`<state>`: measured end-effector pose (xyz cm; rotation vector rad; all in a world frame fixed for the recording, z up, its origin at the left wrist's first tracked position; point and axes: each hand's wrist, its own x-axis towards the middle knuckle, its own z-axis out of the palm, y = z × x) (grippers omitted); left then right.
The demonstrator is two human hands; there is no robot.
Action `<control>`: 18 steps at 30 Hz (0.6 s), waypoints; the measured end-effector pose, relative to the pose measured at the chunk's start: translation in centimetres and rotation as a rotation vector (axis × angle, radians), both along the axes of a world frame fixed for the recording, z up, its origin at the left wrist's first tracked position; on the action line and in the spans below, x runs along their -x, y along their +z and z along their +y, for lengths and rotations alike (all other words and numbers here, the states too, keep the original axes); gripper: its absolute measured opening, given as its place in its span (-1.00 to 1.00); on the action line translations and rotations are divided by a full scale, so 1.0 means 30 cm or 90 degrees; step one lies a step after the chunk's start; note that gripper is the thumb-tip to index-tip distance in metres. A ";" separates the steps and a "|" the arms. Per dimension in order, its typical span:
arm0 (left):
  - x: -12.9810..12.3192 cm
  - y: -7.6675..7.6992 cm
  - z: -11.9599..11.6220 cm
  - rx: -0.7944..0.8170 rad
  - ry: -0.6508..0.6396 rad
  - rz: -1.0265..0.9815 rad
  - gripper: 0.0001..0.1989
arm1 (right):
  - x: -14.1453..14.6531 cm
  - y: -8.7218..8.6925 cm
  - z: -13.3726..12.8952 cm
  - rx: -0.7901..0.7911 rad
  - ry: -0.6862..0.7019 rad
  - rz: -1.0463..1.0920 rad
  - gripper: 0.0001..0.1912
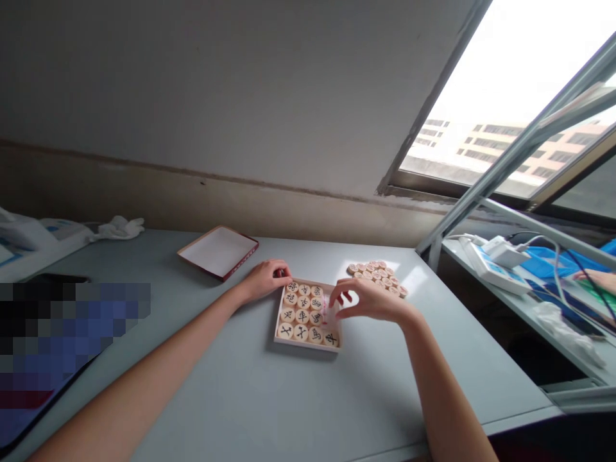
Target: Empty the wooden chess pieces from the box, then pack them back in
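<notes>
An open shallow box (308,344) lies on the desk, with round wooden Chinese chess pieces (302,316) set in rows inside. Dark characters mark their tops. Part of the box's right column shows bare white bottom with red print. My left hand (266,280) has its fingers curled around the box's far left corner, the thumb on the rim. Over the right side of the box, my right hand (368,299) is bent, thumb and fingers apart, with nothing visible between them. Behind it, a cluster of loose Chinese chess pieces (378,276) with reddish marks lies on the desk.
The box lid (219,251) lies inside up at the back left. A grey desk (250,398) runs to the wall. A blurred-out blue item (72,359) is at left, near crumpled white tissue (120,228). To the right are a metal frame (481,186), power strip (500,269) and another person's hand (599,279).
</notes>
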<state>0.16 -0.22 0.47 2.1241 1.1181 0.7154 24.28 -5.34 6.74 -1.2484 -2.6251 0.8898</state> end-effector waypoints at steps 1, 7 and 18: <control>0.000 0.001 -0.001 0.000 0.002 0.002 -0.82 | 0.027 0.002 -0.015 0.010 0.035 -0.020 -0.83; 0.002 -0.005 0.001 -0.003 0.006 0.004 -0.83 | 0.081 -0.013 -0.050 -0.009 0.107 -0.141 -0.86; 0.002 -0.007 0.004 -0.001 0.002 0.005 -0.82 | 0.017 0.010 -0.019 0.031 0.021 -0.015 -0.85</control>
